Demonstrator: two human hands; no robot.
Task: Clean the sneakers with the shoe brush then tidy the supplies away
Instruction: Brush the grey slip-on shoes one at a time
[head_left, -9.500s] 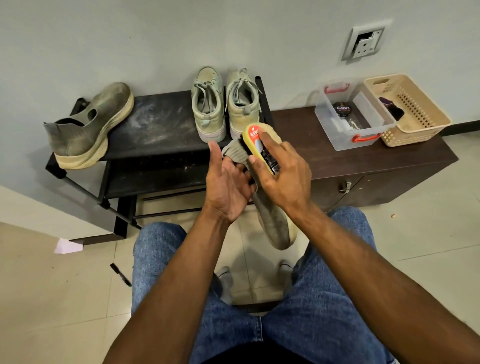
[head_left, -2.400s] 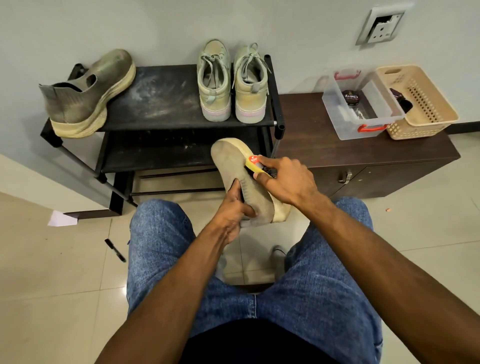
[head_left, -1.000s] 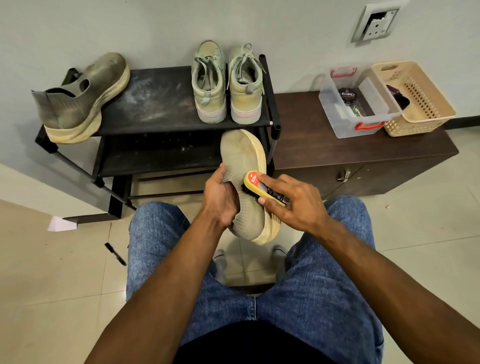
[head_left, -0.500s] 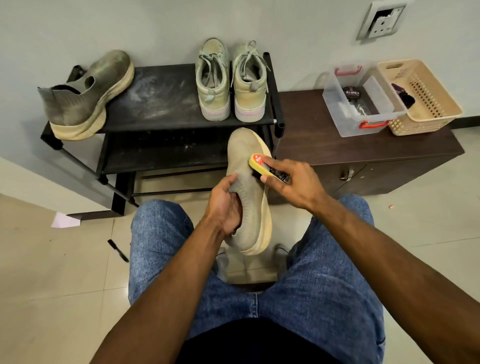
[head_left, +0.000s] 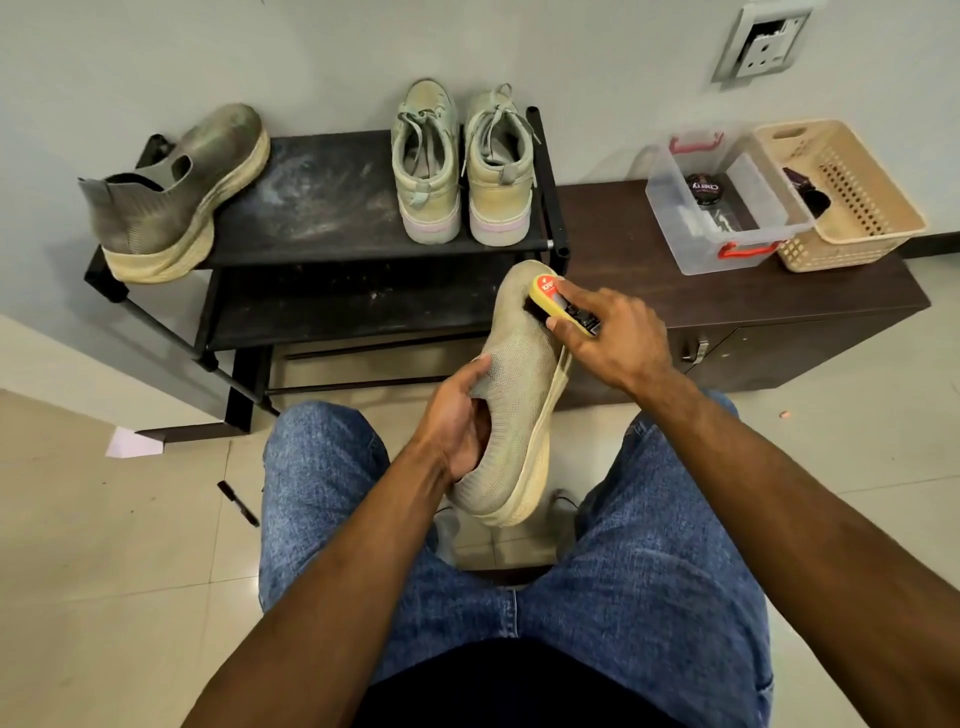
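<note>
Gripping the shoe brush (head_left: 563, 306) between thumb and curled fingers, the right hand (head_left: 613, 332) presses its bristles onto the toe of the knit sneaker (head_left: 519, 384); half a second ago the brush sat lower on the upper, so the stroke has run toeward and scrubbing goes on. Left hand (head_left: 457, 415) holds the sneaker by its collar, fingers inside, above the lap. Its mate (head_left: 171, 197) and a laced pair (head_left: 462, 166) wait on the shoe rack (head_left: 311, 197). On the counter (head_left: 623, 228), a clear box (head_left: 727, 208) and basket (head_left: 852, 202) stand unobstructed for tidying.
</note>
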